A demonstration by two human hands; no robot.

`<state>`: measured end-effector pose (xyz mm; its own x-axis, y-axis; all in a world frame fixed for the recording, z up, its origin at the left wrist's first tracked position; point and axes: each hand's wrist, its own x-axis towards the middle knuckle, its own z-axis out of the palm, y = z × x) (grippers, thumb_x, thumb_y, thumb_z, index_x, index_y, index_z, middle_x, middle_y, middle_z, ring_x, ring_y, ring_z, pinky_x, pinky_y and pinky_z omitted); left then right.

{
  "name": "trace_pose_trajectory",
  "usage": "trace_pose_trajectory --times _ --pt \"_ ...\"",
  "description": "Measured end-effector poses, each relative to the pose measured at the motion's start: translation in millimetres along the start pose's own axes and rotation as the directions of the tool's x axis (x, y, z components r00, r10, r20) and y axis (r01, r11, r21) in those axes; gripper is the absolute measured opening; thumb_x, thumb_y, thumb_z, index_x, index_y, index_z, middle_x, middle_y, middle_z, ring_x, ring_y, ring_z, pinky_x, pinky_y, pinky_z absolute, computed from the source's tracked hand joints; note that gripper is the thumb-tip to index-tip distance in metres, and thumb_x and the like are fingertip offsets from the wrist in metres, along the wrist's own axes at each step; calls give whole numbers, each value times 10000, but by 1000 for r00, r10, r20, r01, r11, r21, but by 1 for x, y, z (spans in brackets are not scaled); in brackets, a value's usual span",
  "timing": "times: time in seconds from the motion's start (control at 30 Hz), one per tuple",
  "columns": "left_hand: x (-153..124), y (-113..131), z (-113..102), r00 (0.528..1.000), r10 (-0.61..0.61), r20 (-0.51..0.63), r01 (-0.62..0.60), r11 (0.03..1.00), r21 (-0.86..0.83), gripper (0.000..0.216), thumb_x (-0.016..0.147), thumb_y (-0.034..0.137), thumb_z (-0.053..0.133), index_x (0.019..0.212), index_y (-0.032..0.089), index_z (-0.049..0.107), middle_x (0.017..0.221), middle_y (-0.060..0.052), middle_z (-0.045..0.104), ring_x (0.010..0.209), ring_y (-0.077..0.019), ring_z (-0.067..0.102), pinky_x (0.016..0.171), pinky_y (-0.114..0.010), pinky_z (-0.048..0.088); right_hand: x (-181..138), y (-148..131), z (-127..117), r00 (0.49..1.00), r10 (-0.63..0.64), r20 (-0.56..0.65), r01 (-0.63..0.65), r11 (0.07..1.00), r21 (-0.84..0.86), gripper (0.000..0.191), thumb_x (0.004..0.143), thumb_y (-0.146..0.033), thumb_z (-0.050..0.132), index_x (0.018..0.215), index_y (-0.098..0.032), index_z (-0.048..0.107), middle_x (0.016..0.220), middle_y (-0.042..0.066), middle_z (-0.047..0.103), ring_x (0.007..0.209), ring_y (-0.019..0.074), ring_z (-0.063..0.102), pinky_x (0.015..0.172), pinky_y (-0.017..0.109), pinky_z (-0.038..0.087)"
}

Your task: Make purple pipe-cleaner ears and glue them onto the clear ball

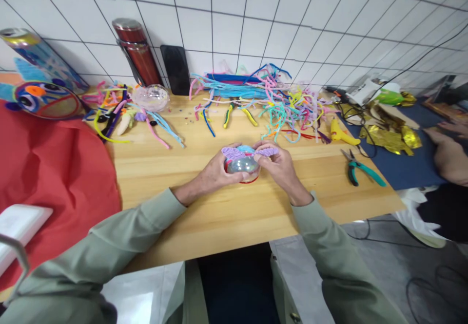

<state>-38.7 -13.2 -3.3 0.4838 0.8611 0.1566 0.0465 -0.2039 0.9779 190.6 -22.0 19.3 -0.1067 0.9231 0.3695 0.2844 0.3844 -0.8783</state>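
A clear plastic ball trimmed with red and blue pipe cleaner is between my hands, just above or on the wooden table. Coiled purple pipe-cleaner shapes stick out at either side of its top. My left hand wraps round the ball's left side, thumb along the lower front. With thumb and fingers pressed together, my right hand pinches the right purple pipe-cleaner shape against the ball. The far side of the ball is hidden.
Behind lie loose pipe cleaners, yellow-handled pliers and a second clear ball. A red flask and a phone stand by the wall. Teal pliers lie right. Another person's hand shows at far right.
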Motion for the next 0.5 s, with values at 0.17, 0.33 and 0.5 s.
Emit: trace_pose_trajectory --times 0.17,0.33,0.5 --pt "2 1 -2 996 -72 -49 69 996 -59 940 781 566 909 1508 123 510 1506 -219 676 1397 -396 669 1232 -573 519 1 6 1 990 141 7 -139 960 242 284 870 -456 814 1037 -237 750 1085 51 797 1018 232 742 950 397 595" --pt "6 2 -5 988 -80 -134 62 989 -131 802 761 640 891 1330 129 649 1385 -192 750 1304 -401 704 1164 -540 558 1 11 -2 934 260 -243 -138 894 426 80 781 -329 744 787 -255 714 922 20 792 937 216 716 879 356 570" --pt "9 3 -7 974 -101 -205 52 972 -230 800 763 705 873 1301 149 671 1317 -160 773 1244 -373 713 1107 -503 575 11 3 -5 941 279 -193 -179 891 418 294 835 -510 738 716 -246 685 871 48 776 885 230 713 790 360 551"
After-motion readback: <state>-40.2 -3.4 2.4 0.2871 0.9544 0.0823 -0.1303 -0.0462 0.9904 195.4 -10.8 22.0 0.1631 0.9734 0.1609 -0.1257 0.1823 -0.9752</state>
